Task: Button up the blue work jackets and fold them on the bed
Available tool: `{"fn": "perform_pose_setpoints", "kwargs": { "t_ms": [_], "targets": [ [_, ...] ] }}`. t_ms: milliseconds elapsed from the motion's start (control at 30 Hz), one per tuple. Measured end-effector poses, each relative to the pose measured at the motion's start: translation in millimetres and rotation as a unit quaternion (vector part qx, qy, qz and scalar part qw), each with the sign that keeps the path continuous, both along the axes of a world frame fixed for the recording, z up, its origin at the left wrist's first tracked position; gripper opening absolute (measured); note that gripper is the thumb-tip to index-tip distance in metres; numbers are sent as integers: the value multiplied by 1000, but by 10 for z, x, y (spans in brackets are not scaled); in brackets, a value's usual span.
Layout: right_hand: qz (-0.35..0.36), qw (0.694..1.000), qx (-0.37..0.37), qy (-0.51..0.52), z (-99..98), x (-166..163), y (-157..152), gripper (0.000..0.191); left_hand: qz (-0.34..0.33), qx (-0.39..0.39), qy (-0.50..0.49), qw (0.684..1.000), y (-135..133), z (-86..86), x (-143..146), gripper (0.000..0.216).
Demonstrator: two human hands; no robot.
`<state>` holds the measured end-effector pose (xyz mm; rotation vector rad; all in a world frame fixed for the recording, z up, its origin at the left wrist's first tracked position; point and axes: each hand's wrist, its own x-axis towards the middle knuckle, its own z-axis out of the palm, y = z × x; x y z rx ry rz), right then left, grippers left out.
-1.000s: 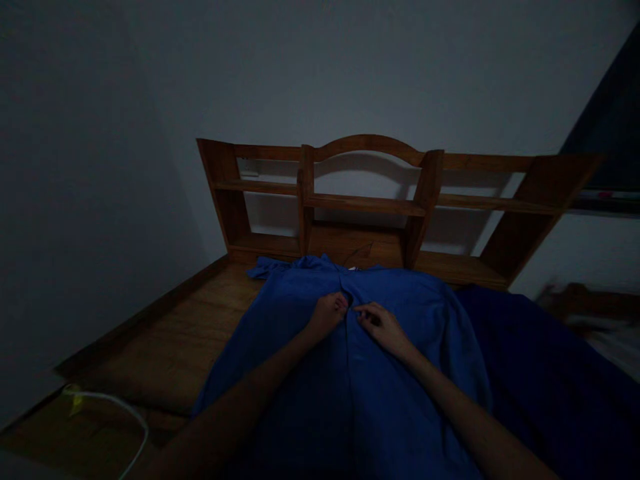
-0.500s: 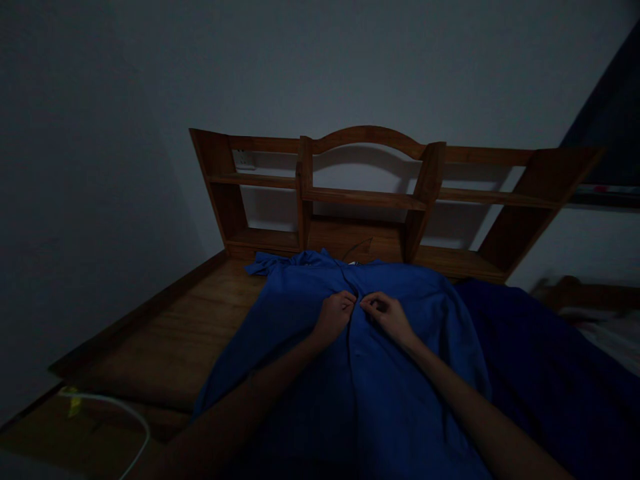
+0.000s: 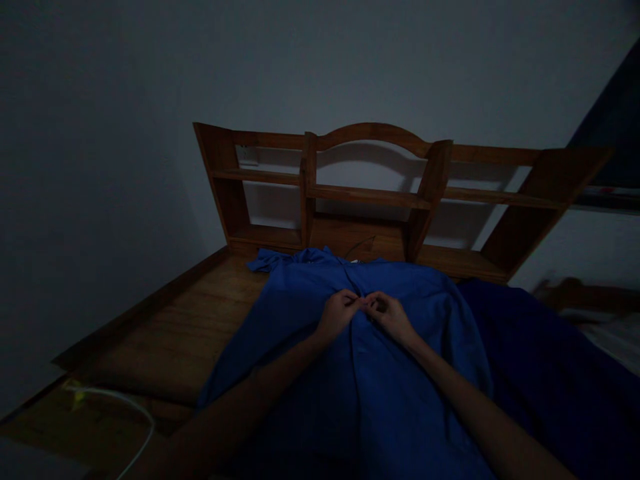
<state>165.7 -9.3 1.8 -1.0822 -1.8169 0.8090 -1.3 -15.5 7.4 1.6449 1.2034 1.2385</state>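
A blue shirt (image 3: 385, 380) lies spread out in dim light, its front opening running up the middle. My left hand (image 3: 340, 310) pinches the left edge of that opening near the upper part. Opposite it, my right hand (image 3: 390, 312) pinches the right edge, and the fingertips of both hands meet at the seam. Any button between the fingers is too small and dark to make out. Below the hands, the two front edges lie close together.
Behind the shirt stands a wooden headboard with shelves (image 3: 370, 195). Dark blue cloth (image 3: 550, 373) lies to the right. On the left are a wooden board (image 3: 200, 320) and a white cable (image 3: 125, 400). A wall socket (image 3: 247, 157) shows behind the left shelf.
My hands have come together, from a small gap to fingertips touching at the shirt's front opening. The view has shifted slightly.
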Motion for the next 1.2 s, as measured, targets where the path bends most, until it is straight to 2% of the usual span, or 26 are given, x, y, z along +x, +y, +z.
{"fn": "perform_pose_setpoints", "kwargs": {
  "t_ms": [133,333,533,733,867,1033,1200],
  "targets": [
    [-10,996,65,-64,58,-35,-71,15,-6,-41,-50,998,85,-100,-17,32],
    [-8,994,75,-75,71,-46,-79,17,18,-108,-117,987,118,-153,4,26],
    [-17,996,64,-57,53,-44,-64,21,13,-168,-176,970,68,-93,22,23],
    [0,999,13,-36,65,-39,-68,27,-2,-210,-213,954,-20,38,-1,24],
    [5,999,23,-36,63,-37,-68,26,8,-233,-208,950,-49,94,-10,27],
    [4,998,50,-48,79,-39,-81,24,15,-243,-202,949,-53,118,-27,28],
    [2,999,33,-34,80,-41,-81,25,-4,-229,-225,947,-49,93,-39,26]
  ]
}}
